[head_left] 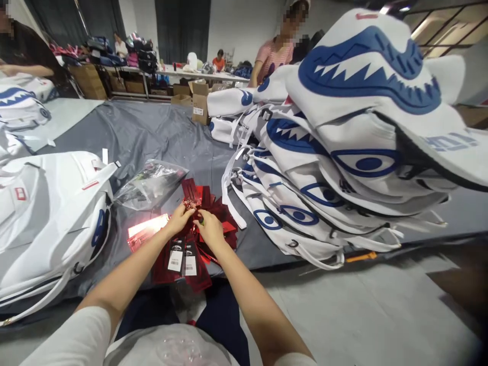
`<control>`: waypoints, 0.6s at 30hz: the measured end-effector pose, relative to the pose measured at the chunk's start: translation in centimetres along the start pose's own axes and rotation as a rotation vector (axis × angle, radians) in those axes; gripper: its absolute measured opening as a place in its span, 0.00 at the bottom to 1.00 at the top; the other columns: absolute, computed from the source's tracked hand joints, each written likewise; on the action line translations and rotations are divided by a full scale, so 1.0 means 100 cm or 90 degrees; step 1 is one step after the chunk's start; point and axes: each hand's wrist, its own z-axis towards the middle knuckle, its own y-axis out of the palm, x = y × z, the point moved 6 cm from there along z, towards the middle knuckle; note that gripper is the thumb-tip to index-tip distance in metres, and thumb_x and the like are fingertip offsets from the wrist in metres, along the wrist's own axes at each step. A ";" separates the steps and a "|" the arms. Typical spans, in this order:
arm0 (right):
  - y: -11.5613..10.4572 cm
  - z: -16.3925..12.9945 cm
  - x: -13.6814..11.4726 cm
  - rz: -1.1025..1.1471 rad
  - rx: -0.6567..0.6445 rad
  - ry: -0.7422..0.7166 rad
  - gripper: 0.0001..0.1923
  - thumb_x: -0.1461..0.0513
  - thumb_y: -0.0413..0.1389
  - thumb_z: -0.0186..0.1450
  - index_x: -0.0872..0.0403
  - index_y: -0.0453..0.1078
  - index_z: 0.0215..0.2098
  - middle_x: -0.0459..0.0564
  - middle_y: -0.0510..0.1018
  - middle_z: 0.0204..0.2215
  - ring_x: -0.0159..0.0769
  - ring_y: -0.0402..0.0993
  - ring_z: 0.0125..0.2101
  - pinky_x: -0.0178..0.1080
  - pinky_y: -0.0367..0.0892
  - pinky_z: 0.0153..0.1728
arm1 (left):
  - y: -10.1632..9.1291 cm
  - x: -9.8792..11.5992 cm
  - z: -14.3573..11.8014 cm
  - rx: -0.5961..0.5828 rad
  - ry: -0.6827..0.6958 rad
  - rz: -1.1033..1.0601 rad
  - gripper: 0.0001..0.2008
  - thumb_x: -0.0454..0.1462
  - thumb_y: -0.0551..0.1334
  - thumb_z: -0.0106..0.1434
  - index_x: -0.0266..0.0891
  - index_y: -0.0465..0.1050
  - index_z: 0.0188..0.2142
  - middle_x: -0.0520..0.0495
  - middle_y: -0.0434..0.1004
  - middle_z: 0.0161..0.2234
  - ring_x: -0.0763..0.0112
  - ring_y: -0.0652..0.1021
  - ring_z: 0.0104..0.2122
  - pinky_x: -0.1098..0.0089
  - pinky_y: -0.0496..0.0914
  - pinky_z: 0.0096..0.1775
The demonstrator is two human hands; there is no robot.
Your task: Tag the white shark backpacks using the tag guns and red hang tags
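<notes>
Red hang tags (190, 244) lie in a loose glossy heap at the near edge of the grey-covered table (152, 132), between a white backpack (46, 223) on the left and a tall stack of shark-print backpacks (324, 168) on the right. A clear plastic bag (150, 185) rests just behind the heap. The left hand (179, 218) and right hand (209, 229) meet over the tags, fingers pinched narrow on one tag's small fastening. Separating a single tag calls for a fingertip grip, so neighbouring tags stay put.
</notes>
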 end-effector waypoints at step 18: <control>-0.048 -0.051 0.069 0.205 -0.017 0.146 0.10 0.58 0.54 0.66 0.52 0.77 0.36 0.47 0.82 0.27 0.33 0.76 0.25 0.32 0.67 0.29 | -0.045 0.030 0.023 0.107 -0.009 0.098 0.39 0.35 0.73 0.48 0.31 0.64 0.59 0.32 0.67 0.62 0.52 0.68 0.63 0.54 0.57 0.66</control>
